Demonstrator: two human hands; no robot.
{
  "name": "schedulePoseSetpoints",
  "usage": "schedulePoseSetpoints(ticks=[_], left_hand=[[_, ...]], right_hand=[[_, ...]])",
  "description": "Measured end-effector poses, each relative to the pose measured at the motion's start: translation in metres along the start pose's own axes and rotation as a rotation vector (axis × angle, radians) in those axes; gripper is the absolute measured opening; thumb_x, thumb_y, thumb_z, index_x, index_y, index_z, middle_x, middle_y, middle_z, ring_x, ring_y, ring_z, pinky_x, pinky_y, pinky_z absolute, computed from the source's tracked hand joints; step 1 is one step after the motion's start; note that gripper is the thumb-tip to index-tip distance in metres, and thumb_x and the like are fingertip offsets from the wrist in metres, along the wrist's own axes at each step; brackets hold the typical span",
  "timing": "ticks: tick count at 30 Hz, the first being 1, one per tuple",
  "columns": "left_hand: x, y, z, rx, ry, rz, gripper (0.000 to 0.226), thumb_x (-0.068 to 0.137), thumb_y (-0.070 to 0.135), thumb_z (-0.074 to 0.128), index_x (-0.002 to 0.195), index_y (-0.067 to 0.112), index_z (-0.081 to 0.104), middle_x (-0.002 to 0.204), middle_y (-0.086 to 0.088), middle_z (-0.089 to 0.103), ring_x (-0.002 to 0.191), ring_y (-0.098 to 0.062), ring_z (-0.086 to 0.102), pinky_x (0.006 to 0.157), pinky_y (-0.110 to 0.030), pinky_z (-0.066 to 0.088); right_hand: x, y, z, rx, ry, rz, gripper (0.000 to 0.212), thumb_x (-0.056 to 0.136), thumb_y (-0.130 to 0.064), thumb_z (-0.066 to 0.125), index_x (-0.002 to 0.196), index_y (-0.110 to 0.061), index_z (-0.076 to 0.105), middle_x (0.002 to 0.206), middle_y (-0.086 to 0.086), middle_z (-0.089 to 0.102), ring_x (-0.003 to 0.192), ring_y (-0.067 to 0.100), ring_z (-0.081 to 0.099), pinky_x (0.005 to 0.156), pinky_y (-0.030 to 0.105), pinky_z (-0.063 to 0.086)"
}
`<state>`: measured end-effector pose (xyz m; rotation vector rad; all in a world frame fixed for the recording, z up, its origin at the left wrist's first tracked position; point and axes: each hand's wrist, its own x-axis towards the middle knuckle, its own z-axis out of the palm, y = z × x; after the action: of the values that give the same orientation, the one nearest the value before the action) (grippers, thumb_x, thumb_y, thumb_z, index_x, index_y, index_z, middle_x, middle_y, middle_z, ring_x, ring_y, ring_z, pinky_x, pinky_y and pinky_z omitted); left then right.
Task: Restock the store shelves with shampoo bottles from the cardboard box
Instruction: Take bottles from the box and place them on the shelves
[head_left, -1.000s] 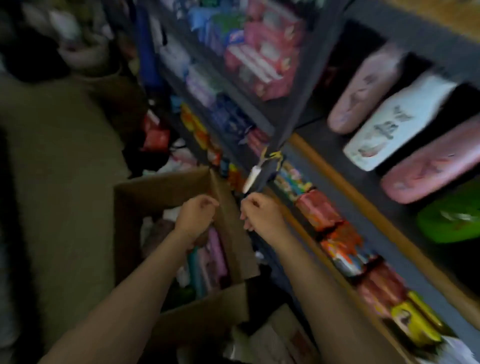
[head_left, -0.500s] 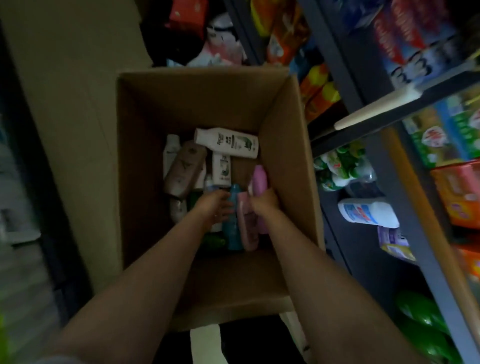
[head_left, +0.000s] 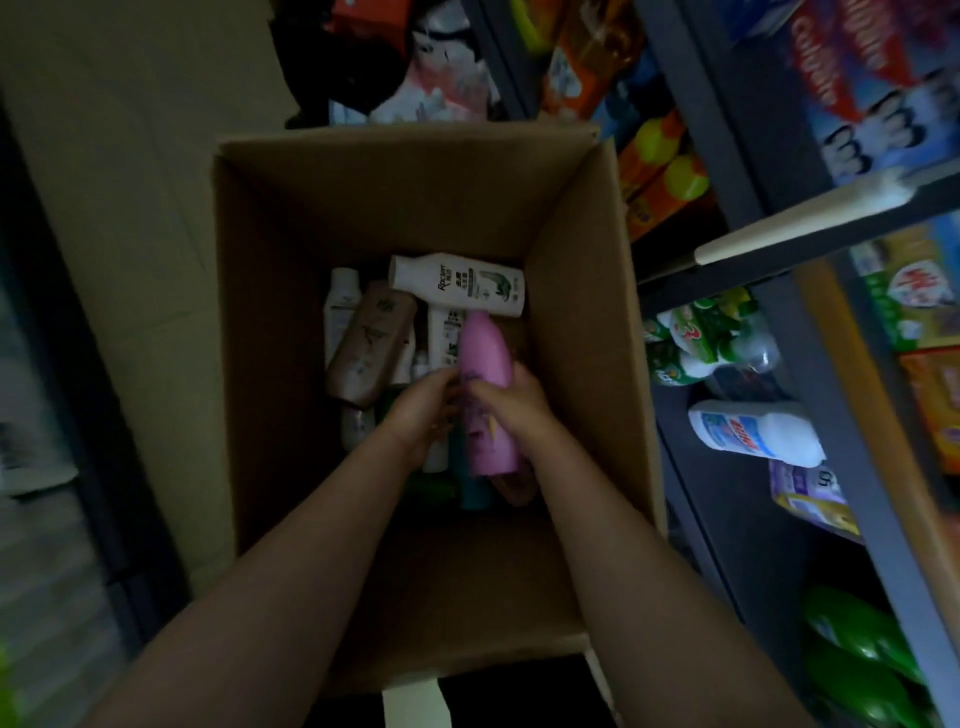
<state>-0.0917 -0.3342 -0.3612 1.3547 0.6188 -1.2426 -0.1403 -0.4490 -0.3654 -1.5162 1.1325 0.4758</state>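
Note:
An open cardboard box (head_left: 587, 332) sits on the floor below me, holding several shampoo bottles. A pink bottle (head_left: 485, 358) is lifted inside it, cap end pointing away from me. My right hand (head_left: 511, 402) grips its middle from the right, and my left hand (head_left: 423, 410) touches its left side with curled fingers. A white bottle (head_left: 457, 283) lies across the far end of the pile, and a brown bottle (head_left: 371, 343) lies to the left. More bottles, one teal, lie under my hands, partly hidden.
Dark metal shelves (head_left: 841, 426) run along the right, stocked with coloured packs, a white lying bottle (head_left: 753, 431) and green bottles (head_left: 862, 660). A pale rod (head_left: 795, 223) sticks out from the shelf. Flattened cardboard (head_left: 130, 208) lies left of the box.
One second ago my hands were at the box's rim and my view faced the shelves. Since then I looked down, both hands reached in, and the pink bottle rose out of the pile.

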Motion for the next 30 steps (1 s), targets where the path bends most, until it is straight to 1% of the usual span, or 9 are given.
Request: schedulePoseSetpoints(ticks=[3, 6, 9, 12, 16, 20, 22, 26, 30], left_hand=[[-0.038, 0.022, 0.007, -0.129, -0.067, 0.143, 0.027, 0.103, 0.026, 0.048, 0.112, 0.006, 0.063, 0.088, -0.007, 0.072, 0.069, -0.011, 0.070, 0.058, -0.020, 0.055], [-0.084, 0.046, 0.018, -0.184, -0.129, 0.253, 0.056, 0.093, 0.029, 0.064, 0.138, -0.001, 0.050, 0.114, -0.019, 0.067, 0.090, -0.023, 0.069, 0.075, -0.034, 0.060], [-0.148, 0.069, 0.043, -0.186, -0.202, 0.358, 0.049, 0.096, 0.026, 0.061, 0.137, 0.001, 0.052, 0.111, -0.017, 0.070, 0.086, -0.021, 0.070, 0.073, -0.034, 0.060], [-0.205, 0.089, 0.070, -0.156, -0.302, 0.483, 0.046, 0.096, 0.027, 0.058, 0.136, 0.003, 0.054, 0.121, -0.020, 0.066, 0.094, -0.024, 0.068, 0.084, -0.038, 0.060], [-0.294, 0.114, 0.115, -0.081, -0.435, 0.632, 0.057, 0.086, 0.035, 0.064, 0.132, 0.001, 0.058, 0.127, -0.023, 0.065, 0.115, -0.035, 0.064, 0.103, -0.047, 0.050], [-0.374, 0.131, 0.175, 0.066, -0.540, 0.788, 0.055, 0.092, 0.032, 0.064, 0.135, 0.000, 0.055, 0.130, -0.027, 0.062, 0.126, -0.042, 0.055, 0.111, -0.057, 0.040], [-0.412, 0.131, 0.203, 0.217, -0.596, 0.896, 0.048, 0.093, 0.031, 0.065, 0.133, 0.005, 0.057, 0.127, -0.021, 0.066, 0.122, -0.038, 0.060, 0.107, -0.053, 0.045], [-0.465, 0.121, 0.245, 0.514, -0.662, 1.072, 0.038, 0.087, 0.007, 0.070, 0.121, 0.022, 0.061, 0.107, 0.003, 0.076, 0.098, -0.014, 0.071, 0.077, -0.027, 0.059], [-0.485, 0.111, 0.271, 0.613, -0.672, 1.213, 0.051, 0.081, 0.002, 0.078, 0.123, 0.024, 0.059, 0.106, 0.002, 0.075, 0.095, -0.017, 0.071, 0.068, -0.026, 0.057]], right_hand=[[-0.035, -0.024, -0.002, 0.266, -0.056, -0.024, 0.051, 0.058, -0.047, 0.078, 0.101, -0.022, 0.066, 0.102, 0.014, 0.072, 0.092, 0.031, 0.071, 0.085, 0.054, 0.057], [-0.084, -0.059, -0.023, 0.482, -0.135, -0.072, 0.039, 0.088, -0.047, 0.065, 0.111, -0.015, 0.067, 0.104, 0.015, 0.074, 0.096, 0.030, 0.070, 0.091, 0.050, 0.055], [-0.138, -0.091, -0.060, 0.662, -0.151, -0.157, 0.049, 0.096, -0.056, 0.047, 0.108, -0.015, 0.070, 0.102, 0.012, 0.075, 0.099, 0.028, 0.070, 0.095, 0.046, 0.053], [-0.187, -0.117, -0.093, 0.730, -0.167, -0.317, 0.058, 0.090, -0.058, 0.057, 0.124, -0.012, 0.063, 0.118, 0.019, 0.069, 0.106, 0.032, 0.066, 0.098, 0.051, 0.051], [-0.280, -0.150, -0.152, 0.680, -0.155, -0.531, 0.035, 0.090, -0.026, 0.068, 0.120, -0.008, 0.063, 0.105, 0.015, 0.073, 0.088, 0.027, 0.071, 0.090, 0.047, 0.055], [-0.370, -0.173, -0.216, 0.707, 0.015, -0.826, 0.036, 0.082, -0.021, 0.077, 0.115, -0.015, 0.064, 0.106, 0.014, 0.073, 0.094, 0.030, 0.070, 0.089, 0.048, 0.056], [-0.412, -0.178, -0.250, 0.709, 0.086, -0.980, 0.037, 0.078, -0.019, 0.079, 0.112, -0.019, 0.064, 0.108, 0.013, 0.073, 0.096, 0.028, 0.069, 0.090, 0.049, 0.055], [-0.483, -0.169, -0.303, 0.620, 0.237, -1.192, 0.045, 0.074, -0.018, 0.077, 0.115, -0.026, 0.062, 0.116, 0.009, 0.070, 0.107, 0.027, 0.067, 0.091, 0.046, 0.055], [-0.525, -0.145, -0.334, 0.325, 0.410, -1.221, 0.054, 0.076, -0.014, 0.083, 0.120, -0.036, 0.060, 0.116, -0.006, 0.070, 0.107, 0.011, 0.066, 0.090, 0.034, 0.056]])
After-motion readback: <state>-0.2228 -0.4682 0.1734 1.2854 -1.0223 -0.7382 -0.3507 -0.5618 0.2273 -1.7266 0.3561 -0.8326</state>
